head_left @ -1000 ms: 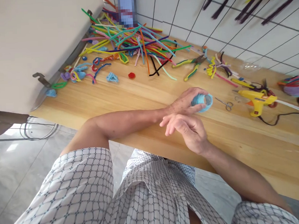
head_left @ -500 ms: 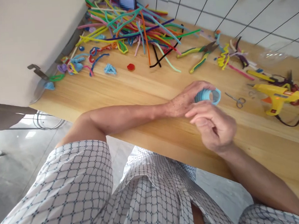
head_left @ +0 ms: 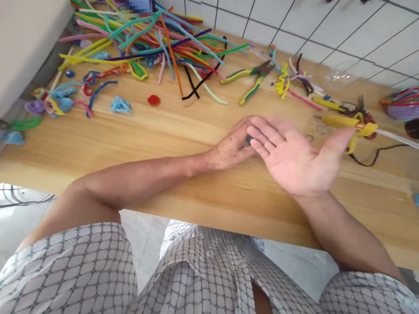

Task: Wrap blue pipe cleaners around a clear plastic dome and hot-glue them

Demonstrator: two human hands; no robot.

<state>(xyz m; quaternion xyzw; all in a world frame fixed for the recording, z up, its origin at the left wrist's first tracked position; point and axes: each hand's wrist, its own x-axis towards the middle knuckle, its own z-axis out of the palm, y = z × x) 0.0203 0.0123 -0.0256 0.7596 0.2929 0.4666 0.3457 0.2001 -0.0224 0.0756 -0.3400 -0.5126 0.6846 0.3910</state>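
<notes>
My left hand [head_left: 234, 144] rests on the wooden tabletop, fingers curled round a light-blue ribbed tube [head_left: 249, 139]. Only a dark sliver of that tube shows between the hands. In front of it, my right hand [head_left: 297, 158] is raised with the palm turned up, fingers stretched and thumb spread, holding nothing. Its fingertips overlap the left hand in view; whether they touch it I cannot tell. Behind the right hand, small scissors [head_left: 309, 138] are almost wholly hidden. A yellow glue gun [head_left: 339, 121] with a clear glue stick lies just beyond the right thumb.
Colourful pipe cleaners [head_left: 144, 42] are heaped at the back left. Yellow-green pliers [head_left: 252, 80] lie along the back. A red cap [head_left: 153, 99] and a small blue woven triangle [head_left: 120, 104] sit at left. The glue gun's black cord [head_left: 369, 162] curves rightward.
My right hand has opened and turned palm up, and it covers most of the blue tube. The view has shifted right, bringing a purple bundle and a blue mat into sight.
</notes>
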